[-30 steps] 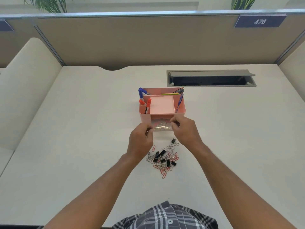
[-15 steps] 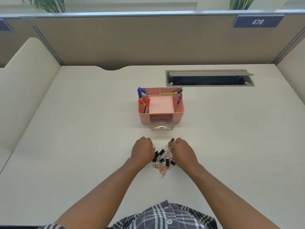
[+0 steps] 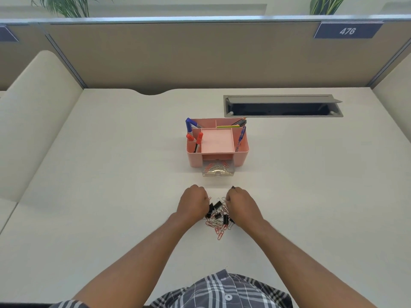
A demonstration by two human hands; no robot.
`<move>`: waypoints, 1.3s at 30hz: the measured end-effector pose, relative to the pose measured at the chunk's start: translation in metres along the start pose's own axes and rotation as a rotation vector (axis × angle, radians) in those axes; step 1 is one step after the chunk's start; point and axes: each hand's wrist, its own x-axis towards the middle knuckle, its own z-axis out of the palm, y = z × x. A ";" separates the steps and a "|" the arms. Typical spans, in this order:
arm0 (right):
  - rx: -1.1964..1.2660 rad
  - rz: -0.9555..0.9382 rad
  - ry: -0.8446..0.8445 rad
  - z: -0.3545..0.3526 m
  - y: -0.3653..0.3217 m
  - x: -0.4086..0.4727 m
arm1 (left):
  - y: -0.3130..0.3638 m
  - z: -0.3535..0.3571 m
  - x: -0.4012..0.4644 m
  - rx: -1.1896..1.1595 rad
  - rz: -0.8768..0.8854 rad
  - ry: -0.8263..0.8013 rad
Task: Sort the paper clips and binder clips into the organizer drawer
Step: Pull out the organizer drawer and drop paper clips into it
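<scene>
Some paper clips already lie in the clear drawer (image 3: 218, 169) of the pink organizer (image 3: 217, 143); most clips (image 3: 219, 216) remain piled before it. Left hand (image 3: 193, 202) and right hand (image 3: 241, 203) curl over that pile; whether either pinches anything, I cannot tell.

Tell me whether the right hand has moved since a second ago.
Yes. The right hand has pulled back from the clear drawer of the pink organizer toward the person, down onto the clip pile.

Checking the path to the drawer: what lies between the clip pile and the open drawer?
Bare desk only, seen from the head camera, between the clip pile and the drawer.
</scene>
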 end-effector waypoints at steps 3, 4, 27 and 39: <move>0.025 0.009 -0.003 -0.001 0.000 0.000 | -0.001 -0.002 -0.002 -0.035 -0.001 0.009; 0.040 0.009 -0.003 -0.001 0.001 0.000 | -0.001 -0.003 -0.003 -0.044 -0.002 0.011; 0.349 -0.154 0.296 -0.083 -0.032 0.051 | 0.029 -0.046 0.024 -0.377 0.293 0.426; 0.096 0.183 -0.021 -0.041 0.008 0.001 | 0.007 0.003 -0.009 -0.214 0.321 0.243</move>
